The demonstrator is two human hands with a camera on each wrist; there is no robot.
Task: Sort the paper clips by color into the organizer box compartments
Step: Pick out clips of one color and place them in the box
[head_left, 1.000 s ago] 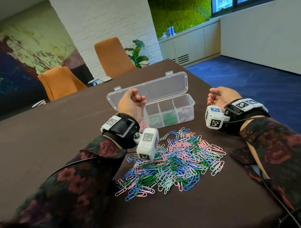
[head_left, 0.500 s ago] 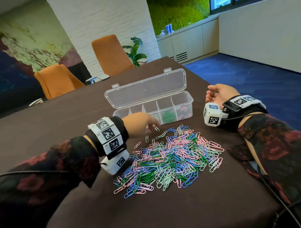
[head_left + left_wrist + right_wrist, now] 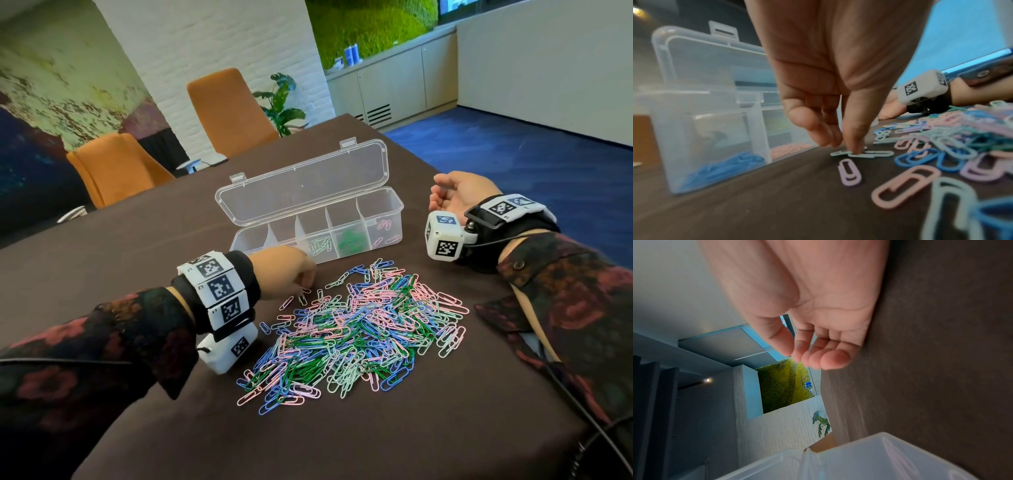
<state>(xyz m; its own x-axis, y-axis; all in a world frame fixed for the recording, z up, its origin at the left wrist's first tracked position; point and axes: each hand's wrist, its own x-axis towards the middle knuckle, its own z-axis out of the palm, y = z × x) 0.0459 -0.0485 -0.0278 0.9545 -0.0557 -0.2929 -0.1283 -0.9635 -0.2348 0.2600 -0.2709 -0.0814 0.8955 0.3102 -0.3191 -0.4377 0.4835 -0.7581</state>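
Observation:
A heap of blue, pink, green, lilac and pale mint paper clips (image 3: 359, 329) lies on the dark table in front of the clear organizer box (image 3: 397, 205), whose lid stands open. The box holds blue clips (image 3: 721, 168) at its left end, then pink ones (image 3: 791, 148), mint ones (image 3: 320, 245), green ones (image 3: 349, 240) and a few pinkish ones (image 3: 383, 226) at the right end. My left hand (image 3: 291, 270) is palm down at the heap's far left edge. Its thumb and fingertips pinch a pale mint clip (image 3: 875, 153) that lies on the table. My right hand (image 3: 455, 195) rests to the right of the box, fingers loosely curled, holding nothing.
Two orange chairs (image 3: 226, 109) and a potted plant (image 3: 281, 99) stand beyond the table's far side. The table's right edge (image 3: 445, 171) runs just past my right hand. A black cable (image 3: 582, 411) trails off my right sleeve.
My left hand has come down from over the box, turned palm down and reached the heap's far left edge, where its fingertips now meet a mint clip. The right hand has stayed put.

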